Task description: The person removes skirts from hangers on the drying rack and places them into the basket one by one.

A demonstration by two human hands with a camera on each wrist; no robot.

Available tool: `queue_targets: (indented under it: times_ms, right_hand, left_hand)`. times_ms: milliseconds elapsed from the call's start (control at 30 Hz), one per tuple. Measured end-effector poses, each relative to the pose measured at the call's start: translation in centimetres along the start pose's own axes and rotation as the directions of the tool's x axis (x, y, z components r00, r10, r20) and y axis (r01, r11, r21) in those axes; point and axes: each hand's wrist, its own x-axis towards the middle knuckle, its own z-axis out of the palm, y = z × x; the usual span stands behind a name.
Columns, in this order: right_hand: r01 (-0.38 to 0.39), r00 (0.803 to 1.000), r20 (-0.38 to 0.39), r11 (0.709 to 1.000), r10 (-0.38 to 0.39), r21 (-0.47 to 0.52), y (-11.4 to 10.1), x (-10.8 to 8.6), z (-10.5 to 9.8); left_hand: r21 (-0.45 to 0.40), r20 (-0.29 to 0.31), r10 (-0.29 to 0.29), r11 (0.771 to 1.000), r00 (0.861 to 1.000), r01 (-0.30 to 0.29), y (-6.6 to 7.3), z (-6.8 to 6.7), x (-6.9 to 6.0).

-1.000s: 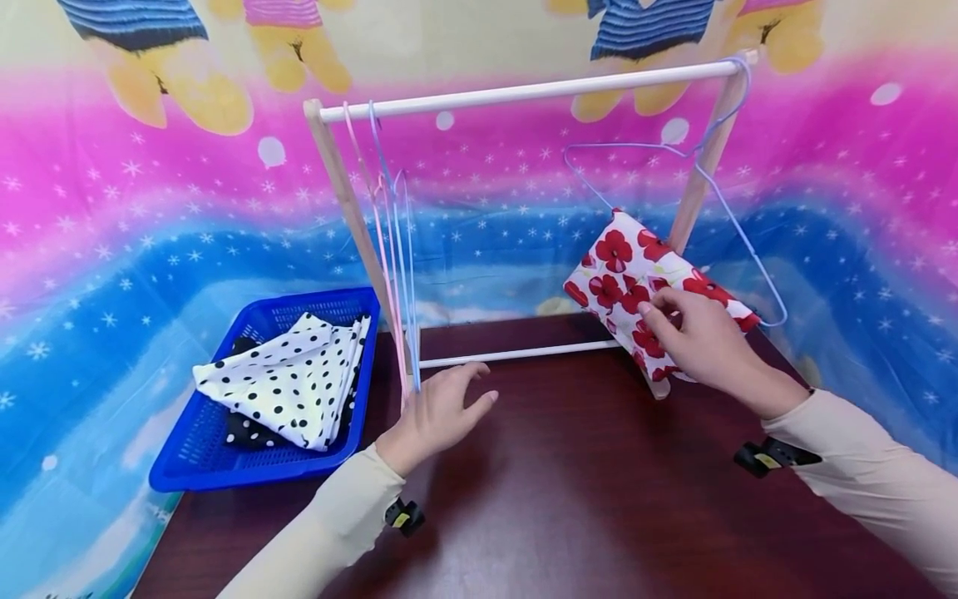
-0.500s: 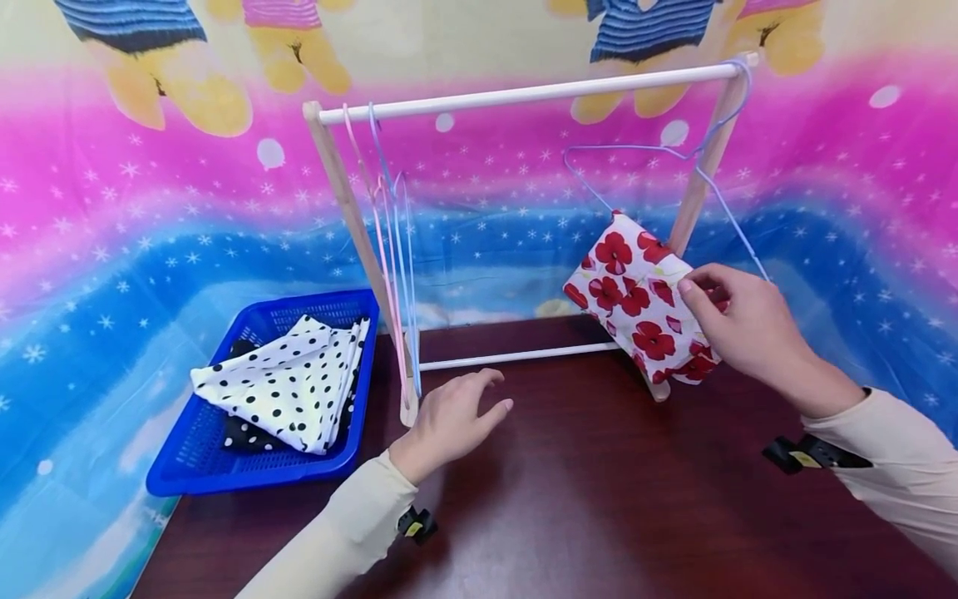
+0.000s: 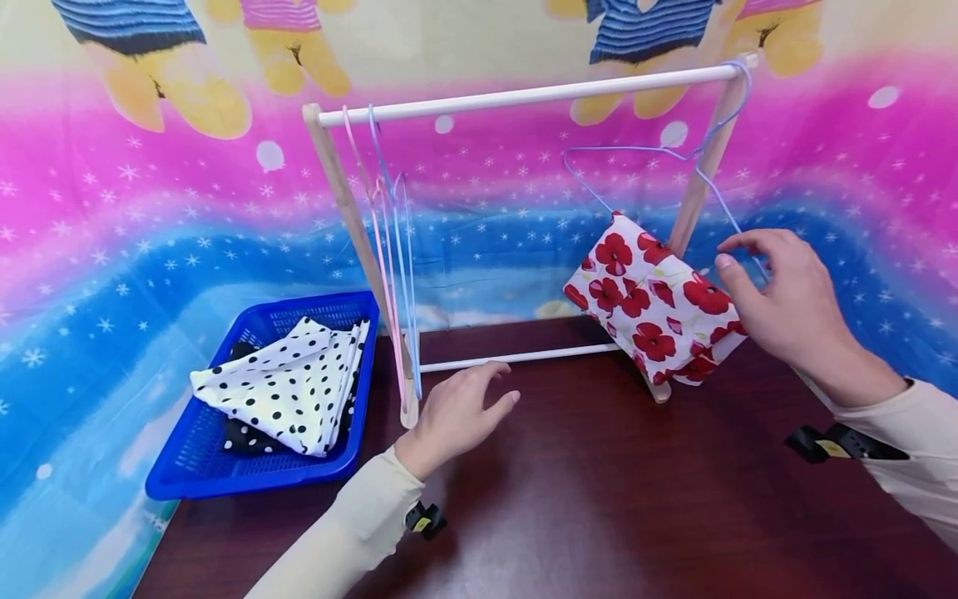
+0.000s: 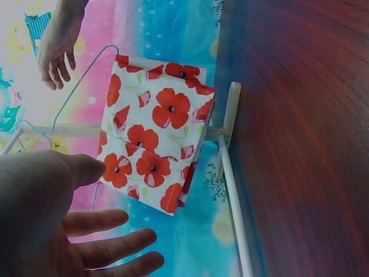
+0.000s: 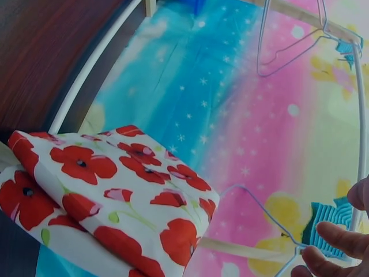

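— So, what does the cloth (image 3: 651, 299) look like?

— White ground, with big red poppies that have dark centres, and among them small pink-and-red buds and pale green stems. It's folded into layers; from the right wrist you see them stacked along the edge, thick and softly rounded

— And where is it?

— On the lavender-blue hanger (image 3: 629, 148), which hooks over the rack (image 3: 524, 96) at the right end of the top rail. The cloth hangs at a slant, 1 corner tipped up where the wire meets it, and it hides the hanger's lower bar

— What are the 2 hands doing?

— The right hand (image 3: 797, 304) is beside the cloth's right edge, fingers loosely bent, thumb and fingertips apart, nothing between them. The left hand (image 3: 458, 416) is above the table (image 3: 599, 499), near the rack's left foot, its thumb away from the fingers and the fingers spread with gaps

— And off to the left?

— A blue basket (image 3: 247, 481) with a black-dotted white fabric (image 3: 292, 387) lying over a white-dotted black fabric (image 3: 245, 436)
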Motion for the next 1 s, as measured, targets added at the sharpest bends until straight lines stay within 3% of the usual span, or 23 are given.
queue_targets:
  times_ms: [367,1000]
  right_hand:
    - [-0.057,0.998,-0.014,0.997,0.056,-0.052,1.8,0.8,-0.3]
    - [-0.202,0.976,0.073,0.977,0.207,-0.064,4.0,2.3,-0.2]
  left_hand:
    - [0.02,0.003,-0.001,1.0,1.0,0.001,1.1,0.9,0.8]
    - [-0.013,0.077,-0.002,1.0,0.997,0.003,2.4,3.6,1.7]
